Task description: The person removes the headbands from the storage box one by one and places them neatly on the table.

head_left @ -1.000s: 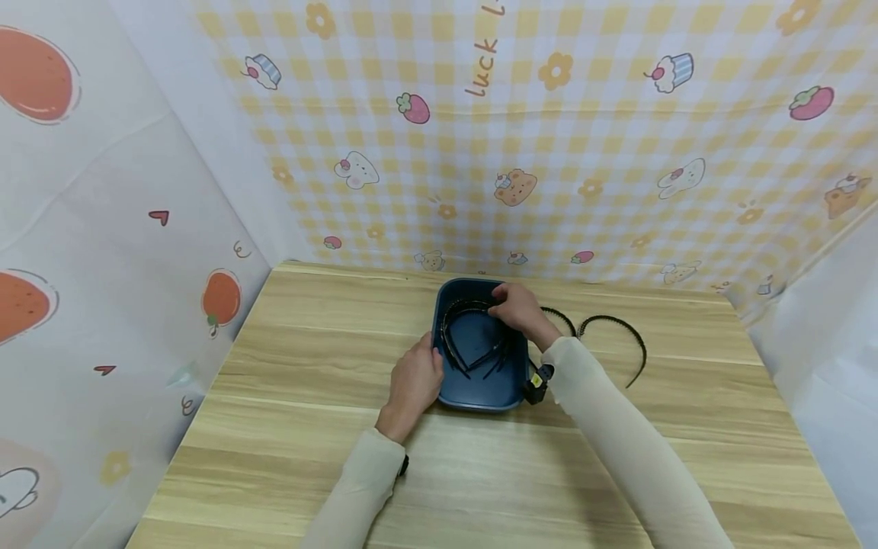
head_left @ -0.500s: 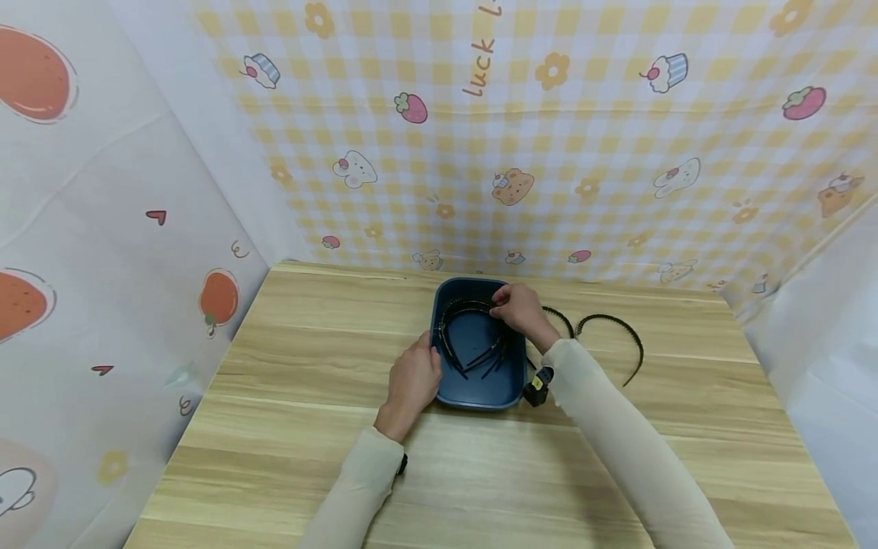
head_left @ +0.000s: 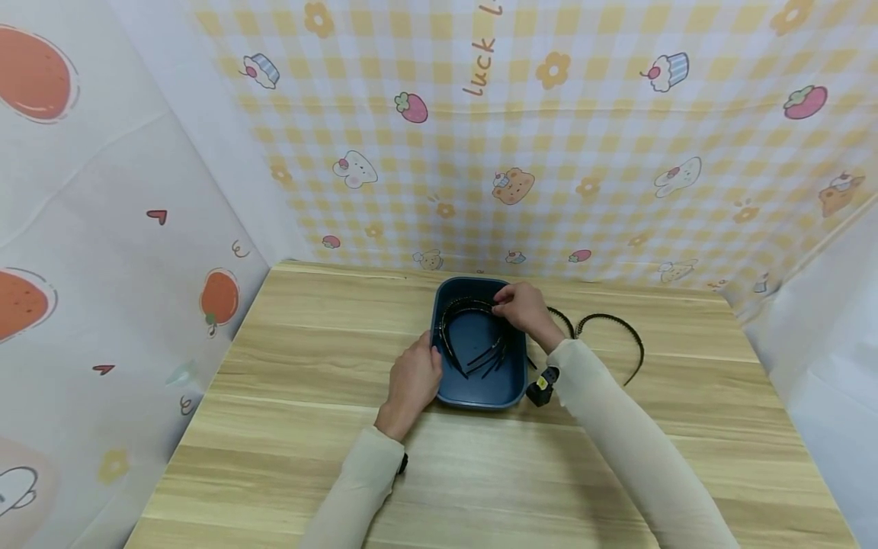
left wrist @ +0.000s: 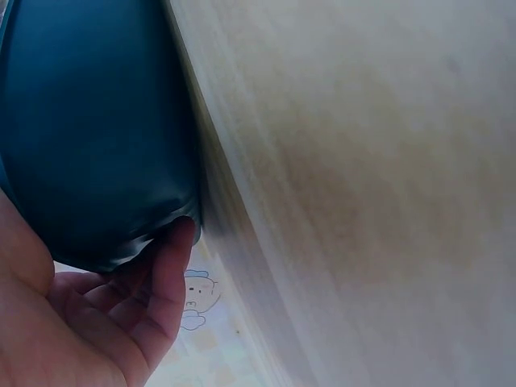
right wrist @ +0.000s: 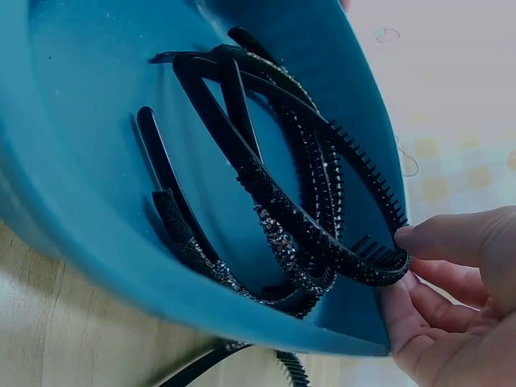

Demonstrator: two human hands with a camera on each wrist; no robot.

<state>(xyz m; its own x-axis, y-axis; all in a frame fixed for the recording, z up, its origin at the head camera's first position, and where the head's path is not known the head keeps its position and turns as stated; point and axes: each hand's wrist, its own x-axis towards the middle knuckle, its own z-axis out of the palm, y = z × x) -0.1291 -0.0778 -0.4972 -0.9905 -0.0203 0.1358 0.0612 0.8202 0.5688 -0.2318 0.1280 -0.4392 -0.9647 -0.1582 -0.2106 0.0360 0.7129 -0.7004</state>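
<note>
A dark blue bin stands on the table with several black headbands inside. My left hand grips the bin's left side; in the left wrist view its curled fingers press the outer wall. Over the bin's far right part, my right hand pinches a black, glittery headband at its curved top, between thumb and fingers. That headband's ends point down into the bin, over other sparkly headbands. Toothed combs line their inner edges. The right hand hides part of the held headband in the head view.
Right of the bin, a black headband lies on the wooden table. Another headband beside it is partly hidden by the right wrist. A yellow checked cloth hangs behind the table's far edge.
The right hand has shifted very slightly to the right, and the headband ends inside the bin have moved a little. The left hand stays on the bin.
</note>
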